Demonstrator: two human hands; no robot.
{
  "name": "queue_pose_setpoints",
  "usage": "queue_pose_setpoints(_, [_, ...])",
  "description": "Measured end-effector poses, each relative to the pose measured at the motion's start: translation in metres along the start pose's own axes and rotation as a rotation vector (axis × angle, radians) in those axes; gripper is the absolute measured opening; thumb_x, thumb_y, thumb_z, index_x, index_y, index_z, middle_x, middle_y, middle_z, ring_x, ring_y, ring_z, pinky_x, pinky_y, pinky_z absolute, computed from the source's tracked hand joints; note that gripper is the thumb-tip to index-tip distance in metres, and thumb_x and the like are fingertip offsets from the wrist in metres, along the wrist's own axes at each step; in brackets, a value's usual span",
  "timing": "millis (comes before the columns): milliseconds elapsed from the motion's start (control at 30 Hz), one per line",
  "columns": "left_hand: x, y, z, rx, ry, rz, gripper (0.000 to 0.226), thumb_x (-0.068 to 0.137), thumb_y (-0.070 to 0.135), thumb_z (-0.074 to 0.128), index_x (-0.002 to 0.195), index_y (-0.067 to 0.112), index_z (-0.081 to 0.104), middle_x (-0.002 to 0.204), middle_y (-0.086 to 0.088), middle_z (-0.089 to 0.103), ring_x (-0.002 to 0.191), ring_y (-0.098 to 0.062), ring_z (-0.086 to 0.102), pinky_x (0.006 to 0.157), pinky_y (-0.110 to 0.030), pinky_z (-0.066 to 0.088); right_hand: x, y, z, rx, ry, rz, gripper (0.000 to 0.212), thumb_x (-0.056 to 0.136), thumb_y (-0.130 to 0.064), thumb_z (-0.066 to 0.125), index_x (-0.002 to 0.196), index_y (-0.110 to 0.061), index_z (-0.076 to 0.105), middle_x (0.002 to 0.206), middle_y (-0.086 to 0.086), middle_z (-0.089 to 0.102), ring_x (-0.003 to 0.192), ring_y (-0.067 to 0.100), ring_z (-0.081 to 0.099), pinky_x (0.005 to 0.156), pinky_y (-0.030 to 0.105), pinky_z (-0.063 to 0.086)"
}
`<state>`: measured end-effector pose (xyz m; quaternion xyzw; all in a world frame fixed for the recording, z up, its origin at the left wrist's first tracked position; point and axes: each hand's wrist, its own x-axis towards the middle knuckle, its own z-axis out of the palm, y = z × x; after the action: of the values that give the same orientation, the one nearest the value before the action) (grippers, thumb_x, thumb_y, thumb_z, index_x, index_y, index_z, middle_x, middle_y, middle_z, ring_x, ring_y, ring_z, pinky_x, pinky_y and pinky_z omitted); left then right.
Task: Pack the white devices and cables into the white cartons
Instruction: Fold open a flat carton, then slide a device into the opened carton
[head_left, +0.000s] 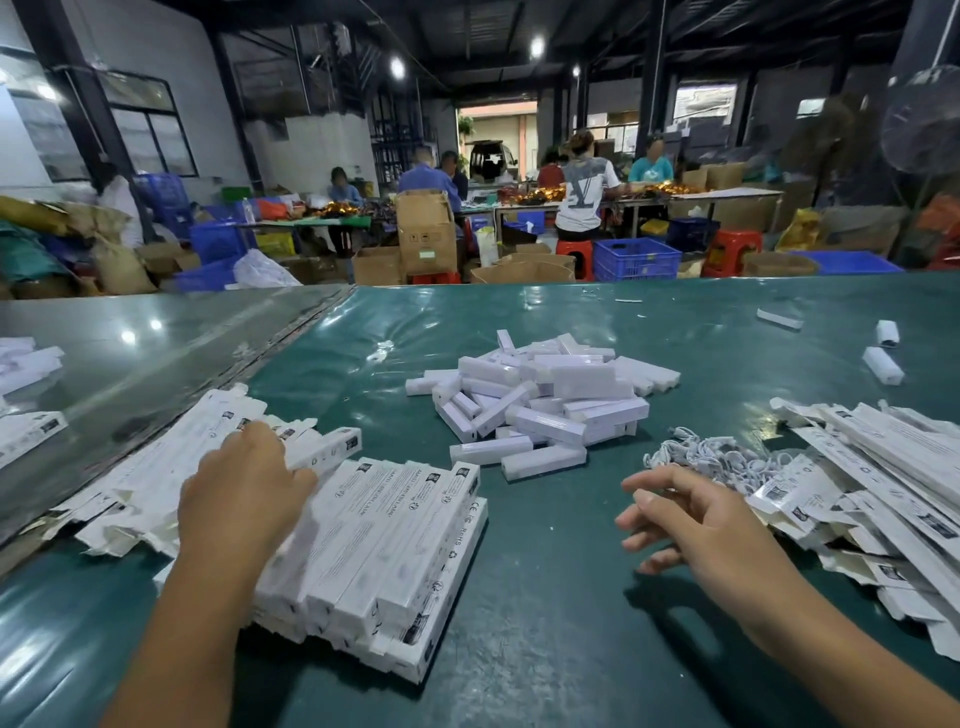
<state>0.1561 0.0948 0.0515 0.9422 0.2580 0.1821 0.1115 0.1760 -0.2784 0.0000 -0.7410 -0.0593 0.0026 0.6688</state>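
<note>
Here the left hand (244, 493) lies on the stacked, closed white cartons (395, 551), its fingers (298, 475) straight and pressing on them; the right hand (696, 519) hovers over the desk (545, 597) holding nothing, fingers loosely spread. A careless push would likely topple the stack and mix packed cartons with the flat cartons (893, 467) at right. The white devices (540, 400), short glossy bars, lie heaped mid-desk; the thin coiled cables (711, 460) sit tangled just beside them

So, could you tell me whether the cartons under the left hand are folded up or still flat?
Folded up: the cartons under the left hand lie as closed rectangular boxes, side by side.
</note>
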Motion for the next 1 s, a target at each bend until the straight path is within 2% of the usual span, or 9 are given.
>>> queue_pose_setpoints(167, [0.003, -0.015, -0.001, 0.117, -0.211, -0.061, 0.027, 0.088, 0.036, 0.066, 0.096, 0.017, 0.048, 0.085, -0.001, 0.06, 0.079, -0.021, 0.059, 0.076, -0.036, 0.051, 0.0, 0.0, 0.0, -0.06, -0.005, -0.013, 0.01, 0.099, -0.013, 0.061, 0.102, -0.013, 0.071, 0.083, 0.009, 0.076, 0.071, 0.022, 0.073, 0.059, 0.029, 0.059])
queue_pose_setpoints(267, [0.002, -0.016, -0.003, 0.129, -0.225, -0.082, 0.028, 0.088, 0.039, 0.064, 0.094, 0.017, 0.048, 0.085, -0.001, 0.06, 0.079, -0.022, 0.058, 0.075, -0.036, 0.045, 0.0, 0.0, -0.001, -0.082, -0.005, -0.026, 0.009, 0.098, -0.013, 0.062, 0.101, -0.013, 0.071, 0.082, 0.008, 0.076, 0.071, 0.022, 0.073, 0.058, 0.028, 0.059])
queue_pose_setpoints(333, [-0.002, -0.009, -0.004, 0.223, -0.155, -0.087, 0.04, 0.088, 0.046, 0.064, 0.108, 0.015, 0.05, 0.102, -0.003, 0.06, 0.097, -0.025, 0.057, 0.085, -0.043, 0.042, 0.0, -0.002, -0.001, -0.112, 0.002, -0.03, 0.009, 0.098, -0.013, 0.062, 0.099, -0.014, 0.071, 0.081, 0.006, 0.076, 0.072, 0.021, 0.073, 0.06, 0.031, 0.06])
queue_pose_setpoints(467, [-0.035, 0.05, 0.004, -0.016, 0.2, 0.351, 0.039, 0.088, 0.039, 0.072, 0.115, 0.015, 0.059, 0.114, -0.005, 0.059, 0.101, -0.026, 0.053, 0.085, -0.041, 0.039, 0.002, 0.0, -0.01, -0.581, 0.091, -0.136, 0.01, 0.098, -0.025, 0.062, 0.09, -0.028, 0.067, 0.078, -0.009, 0.073, 0.074, 0.008, 0.068, 0.07, 0.026, 0.055])
queue_pose_setpoints(600, [-0.099, 0.11, 0.037, -0.268, 0.16, 0.879, 0.024, 0.083, 0.031, 0.076, 0.101, 0.019, 0.068, 0.11, 0.001, 0.064, 0.102, -0.023, 0.06, 0.089, -0.038, 0.043, 0.014, -0.001, -0.039, -1.32, 0.199, -0.108, 0.02, 0.099, -0.038, 0.056, 0.115, -0.026, 0.058, 0.111, -0.004, 0.066, 0.1, 0.02, 0.06, 0.087, 0.036, 0.05])
queue_pose_setpoints(700, [-0.132, 0.126, 0.057, -0.271, 0.022, 1.17, 0.026, 0.084, 0.043, 0.06, 0.101, 0.025, 0.067, 0.111, 0.008, 0.063, 0.105, -0.014, 0.06, 0.09, -0.031, 0.042, 0.023, -0.009, -0.063, -1.274, 0.433, -0.222, 0.026, 0.094, -0.032, 0.066, 0.111, -0.013, 0.063, 0.105, 0.01, 0.065, 0.097, 0.031, 0.058, 0.084, 0.041, 0.047])
queue_pose_setpoints(767, [-0.141, 0.129, 0.064, -0.278, -0.025, 1.274, 0.024, 0.084, 0.044, 0.059, 0.099, 0.026, 0.068, 0.109, 0.009, 0.063, 0.103, -0.012, 0.061, 0.088, -0.028, 0.044, 0.025, -0.01, -0.075, -1.218, 0.529, -0.281, 0.031, 0.087, -0.031, 0.074, 0.109, -0.011, 0.064, 0.102, 0.013, 0.065, 0.095, 0.035, 0.058, 0.081, 0.043, 0.047])
queue_pose_setpoints(867, [-0.142, 0.129, 0.07, -0.334, -0.083, 1.293, 0.024, 0.086, 0.042, 0.059, 0.098, 0.024, 0.069, 0.109, 0.008, 0.064, 0.102, -0.013, 0.062, 0.089, -0.027, 0.043, 0.026, -0.006, -0.085, -1.551, 0.402, 0.039, 0.057, 0.082, -0.062, 0.069, 0.119, -0.02, 0.056, 0.116, 0.006, 0.064, 0.109, 0.03, 0.059, 0.084, 0.038, 0.046])
queue_pose_setpoints(1000, [-0.135, 0.124, 0.073, -0.374, -0.188, 1.188, 0.027, 0.094, 0.042, 0.057, 0.11, 0.022, 0.066, 0.12, 0.011, 0.058, 0.113, -0.01, 0.053, 0.098, -0.031, 0.044, 0.027, 0.003, -0.087, -1.659, 0.249, 0.122, 0.048, 0.089, -0.071, 0.056, 0.103, -0.025, 0.052, 0.11, -0.003, 0.066, 0.105, 0.022, 0.063, 0.071, 0.034, 0.038])
